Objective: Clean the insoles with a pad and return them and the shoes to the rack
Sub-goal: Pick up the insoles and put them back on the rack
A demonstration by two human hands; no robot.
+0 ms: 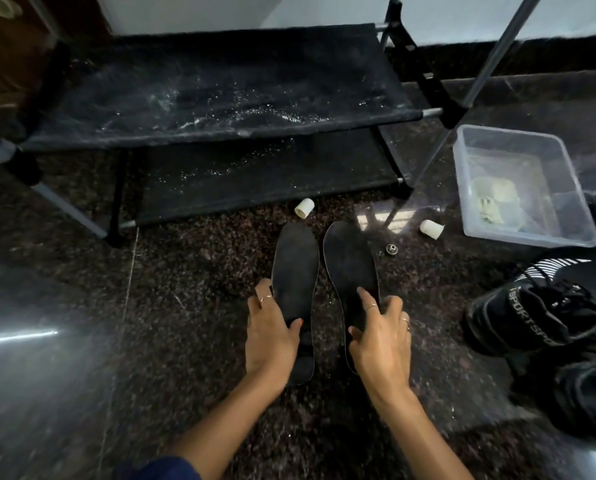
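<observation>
Two dark insoles lay side by side on the speckled stone floor, toes pointing at the rack. The left insole (295,271) was under the left hand (272,337), which held it near the heel end, thumb over the top and fingers down along the outer edge. The right insole (350,268) was taken the same way by the right hand (381,337), index finger lying on top, thumb at the inner edge and the other fingers curled round the outer edge. So both grips were closed on an insole, around the back half.

My guess is these are light and floppy, thin foam that bends if you lift it by one end. The tops look matte, so probably not slippery. I'd take hold mid-length or support the heel, so the toe doesn't droop while wiping.

The shoes (532,317) sat well off to the right, black trainers, and the tongue of the nearer one read "SPORT SPO", cut off after that. The second shoe showed only a fragment of lettering I couldn't read.

A clear plastic tub (511,157) stood beyond them with something pale yellow-green inside, maybe the pad, hard to say. The rack (220,98) was just ahead of the insoles, two black fabric shelves, both speckled with white dust. Two small white caps (304,207) lay on the floor near its front rail, plus a little metal knob (392,249) just right of the right insole.
</observation>
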